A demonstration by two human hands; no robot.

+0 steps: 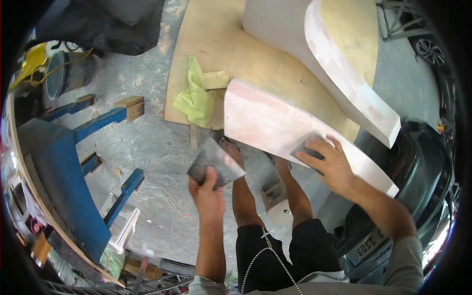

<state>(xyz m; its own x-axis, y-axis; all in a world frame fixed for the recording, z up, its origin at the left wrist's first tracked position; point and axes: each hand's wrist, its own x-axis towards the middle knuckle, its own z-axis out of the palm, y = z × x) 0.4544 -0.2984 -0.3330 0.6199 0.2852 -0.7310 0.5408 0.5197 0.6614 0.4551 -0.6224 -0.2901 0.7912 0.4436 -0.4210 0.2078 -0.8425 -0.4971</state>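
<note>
My left hand (209, 194) pinches a square, dark grey sheet of sandpaper (209, 162) with a pale pink patch near one corner. It is held up over the floor, thumb on top. My right hand (337, 167) presses a piece of dark grey sandpaper (301, 147) flat against a long panel (265, 110), its fingers spread over the piece. White and smeared with pink, the panel slants from upper left to lower right. Whether the right piece wraps a block cannot be made out.
A yellow-green cloth (196, 96) lies on a tan board (211, 44) beside a wooden block (215, 79). Behind the panel rises a curved white piece (339, 54). At left stands a blue-legged table (64, 162); at right, a dark car (413, 172). A stool (278, 199) sits near my legs.
</note>
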